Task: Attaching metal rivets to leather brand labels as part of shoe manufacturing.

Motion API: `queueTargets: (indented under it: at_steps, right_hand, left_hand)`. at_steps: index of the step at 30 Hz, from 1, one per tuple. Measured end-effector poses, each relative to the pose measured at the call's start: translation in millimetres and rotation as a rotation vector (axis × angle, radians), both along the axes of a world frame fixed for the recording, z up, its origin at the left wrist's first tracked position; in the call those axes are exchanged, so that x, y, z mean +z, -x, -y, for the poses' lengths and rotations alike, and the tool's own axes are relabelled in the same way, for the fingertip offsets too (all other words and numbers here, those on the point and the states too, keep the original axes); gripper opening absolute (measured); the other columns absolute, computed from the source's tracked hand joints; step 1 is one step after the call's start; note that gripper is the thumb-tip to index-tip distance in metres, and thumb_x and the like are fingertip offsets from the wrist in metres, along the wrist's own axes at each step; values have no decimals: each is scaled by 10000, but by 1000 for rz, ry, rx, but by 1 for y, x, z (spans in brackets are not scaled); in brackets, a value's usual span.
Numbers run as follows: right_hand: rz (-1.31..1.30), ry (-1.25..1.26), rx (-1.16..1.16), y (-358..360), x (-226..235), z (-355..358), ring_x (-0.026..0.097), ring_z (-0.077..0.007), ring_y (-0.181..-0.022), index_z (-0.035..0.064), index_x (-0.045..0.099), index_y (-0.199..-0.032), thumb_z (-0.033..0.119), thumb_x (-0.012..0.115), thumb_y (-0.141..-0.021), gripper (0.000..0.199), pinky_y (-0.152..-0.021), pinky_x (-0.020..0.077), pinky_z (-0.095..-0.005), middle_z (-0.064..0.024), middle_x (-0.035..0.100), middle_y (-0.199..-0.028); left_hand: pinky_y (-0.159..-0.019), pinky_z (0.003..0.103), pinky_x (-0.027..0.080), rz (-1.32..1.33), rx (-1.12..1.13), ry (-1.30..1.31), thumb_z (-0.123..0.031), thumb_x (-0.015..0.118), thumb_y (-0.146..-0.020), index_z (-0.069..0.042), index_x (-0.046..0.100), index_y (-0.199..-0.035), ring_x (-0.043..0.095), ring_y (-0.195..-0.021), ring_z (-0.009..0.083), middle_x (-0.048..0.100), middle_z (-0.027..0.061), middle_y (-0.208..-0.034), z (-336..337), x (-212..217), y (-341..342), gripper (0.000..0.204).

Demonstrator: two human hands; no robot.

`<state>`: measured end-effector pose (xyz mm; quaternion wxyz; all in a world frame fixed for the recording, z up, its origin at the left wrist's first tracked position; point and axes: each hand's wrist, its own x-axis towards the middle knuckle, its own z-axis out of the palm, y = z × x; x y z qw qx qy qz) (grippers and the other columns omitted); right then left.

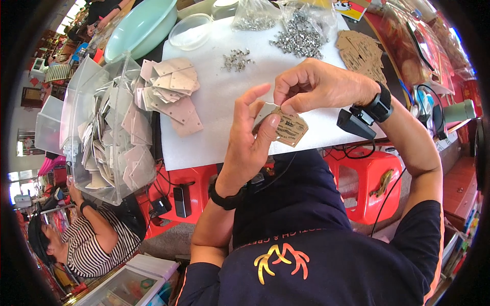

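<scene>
My left hand point(250, 140) grips a brown printed plate point(290, 128), angular in outline, with the thumb on its face and the fingers behind. A pale, shiny edge shows beside the thumb, and I cannot tell whether it belongs to a second plate. My right hand point(319, 87) pinches at the plate's top corner, thumb against forefinger; anything small between those fingertips is hidden. Beyond the hands, a small heap of silvery metal pieces point(238, 60) lies on the white work surface point(214, 145). Pale plates with corner holes point(171, 89) are stacked to the left.
A clear bin point(120, 191) full of pale plates stands left. Bags of metal pieces point(301, 35), a round plastic lid point(190, 31) and a green basin point(143, 28) sit at the back. Brown plates point(360, 53) lie at right. Red stools point(365, 178) flank my legs. A person in stripes point(99, 237) is at left.
</scene>
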<state>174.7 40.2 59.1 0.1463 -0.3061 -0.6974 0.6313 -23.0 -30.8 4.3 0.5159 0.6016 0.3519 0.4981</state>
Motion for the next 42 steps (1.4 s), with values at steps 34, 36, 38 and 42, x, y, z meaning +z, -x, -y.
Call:
queueTargets:
  at_steps: [34, 36, 38, 42]
  right_hand:
    - [517, -663, -563, -75, -45, -39, 664, -269, -782, 24, 670, -892, 209, 655, -820, 199, -725, 509, -359, -132, 685, -823]
    - [561, -677, -573, -75, -48, -40, 659, -291, -793, 33, 669, -874, 222, 649, -818, 198, -722, 510, -382, -126, 683, -830]
    - [594, -741, -564, -73, -52, -41, 654, -304, -792, 36, 666, -861, 221, 638, -820, 192, -717, 509, -399, -128, 678, -832]
    - [692, -831, -553, -66, -50, -38, 640, -338, -793, 37, 654, -831, 211, 608, -818, 180, -709, 503, -436, -137, 665, -845]
  left_hand:
    - [-607, 194, 411, 114, 47, 326, -150, 586, -953, -9, 578, -1070, 504, -699, 21, 635, 0, -855, -6, -15, 3, 184]
    - [-604, 194, 411, 108, 34, 320, -152, 587, -953, -11, 579, -1065, 514, -708, 22, 637, 1, -856, -6, -16, 4, 180]
    - [-605, 193, 412, 107, 33, 316, -153, 587, -953, -13, 580, -1063, 517, -712, 23, 638, 3, -857, -6, -16, 4, 179]
    - [-609, 194, 415, 116, 36, 322, -155, 587, -953, -14, 582, -1058, 521, -714, 25, 641, 6, -862, -5, -16, 5, 175]
